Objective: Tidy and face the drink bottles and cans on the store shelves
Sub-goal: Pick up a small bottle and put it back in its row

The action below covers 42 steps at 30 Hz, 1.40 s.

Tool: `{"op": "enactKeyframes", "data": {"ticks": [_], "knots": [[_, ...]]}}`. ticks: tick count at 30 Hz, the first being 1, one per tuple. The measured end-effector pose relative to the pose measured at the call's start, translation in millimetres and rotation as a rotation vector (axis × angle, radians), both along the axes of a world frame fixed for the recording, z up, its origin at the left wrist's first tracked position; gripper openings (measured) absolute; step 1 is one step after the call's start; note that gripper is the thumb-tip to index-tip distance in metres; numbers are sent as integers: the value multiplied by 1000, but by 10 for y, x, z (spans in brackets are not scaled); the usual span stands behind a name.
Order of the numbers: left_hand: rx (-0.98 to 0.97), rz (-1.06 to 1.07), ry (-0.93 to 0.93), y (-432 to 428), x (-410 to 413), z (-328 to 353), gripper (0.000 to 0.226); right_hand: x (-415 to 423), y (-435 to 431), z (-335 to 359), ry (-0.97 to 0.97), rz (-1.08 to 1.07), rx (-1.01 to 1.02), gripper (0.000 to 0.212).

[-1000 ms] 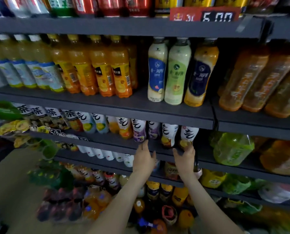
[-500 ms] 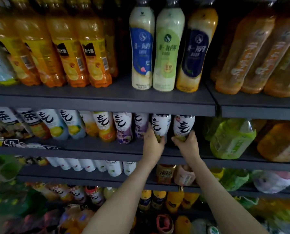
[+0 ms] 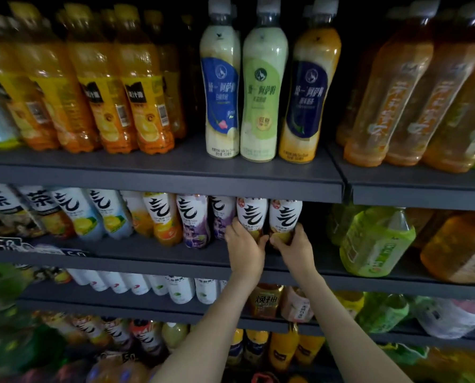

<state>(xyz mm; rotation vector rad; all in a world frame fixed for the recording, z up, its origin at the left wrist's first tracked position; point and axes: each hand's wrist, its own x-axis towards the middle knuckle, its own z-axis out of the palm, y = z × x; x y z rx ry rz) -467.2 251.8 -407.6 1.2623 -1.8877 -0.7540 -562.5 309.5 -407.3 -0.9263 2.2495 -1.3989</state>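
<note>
Had both hands up on the second shelf (image 3: pixel 136 250), one bottle apiece. Wrapped the left hand (image 3: pixel 246 248) round the lower part of the left white bottle (image 3: pixel 251 214), fingers (image 3: pixel 232 230) curled and clamped on it. Closed the right hand (image 3: pixel 294 250) the same way on the right white bottle (image 3: pixel 284 215), fingers (image 3: pixel 298 232) clamped about its base. Held the pair roughly upright and touching each other, black brush lettering facing out. Had them set back from the shelf's front lip, with bare dark board showing ahead of the row and both wrists lying over that lip. Found almost no headroom: caps hidden behind the front edge of the upper shelf (image 3: pixel 161 175). Ran tight on the left as well, with a purple-label bottle (image 3: pixel 221 217) just beside the left hand's fingers. Saw the open room on the right instead, a dark gap between the right white bottle and the big green bottle (image 3: pixel 377 241). Up above, spotted three milk tea bottles (image 3: pixel 264 87) standing near the upper shelf's front edge, orange juice bottles (image 3: pixel 145 106) in a row to their left, and a bare strip of shelf in front of both.
</note>
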Motion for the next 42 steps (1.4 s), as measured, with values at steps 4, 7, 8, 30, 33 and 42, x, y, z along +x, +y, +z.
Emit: {"op": "enactKeyframes", "data": {"ticks": [4, 7, 8, 30, 33, 42], "knots": [[-33, -58, -79, 291, 348, 276, 74, 351, 281, 161, 71, -5, 53, 83], [-221, -103, -43, 433, 646, 607, 55, 620, 517, 409, 292, 58, 36, 47], [-287, -108, -2, 439, 731, 772, 47, 689, 563, 549, 346, 87, -9, 35], [-290, -82, -170, -337, 265, 2260, 117, 108, -91, 2179, 389, 0, -184, 106], [-291, -107, -130, -379, 235, 2214, 115, 57, -98, 2153, 412, 7, -168, 102], [-575, -132, -138, -150, 483, 2388, 104, 210, 78, 2269, 567, 11, -241, 85]]}}
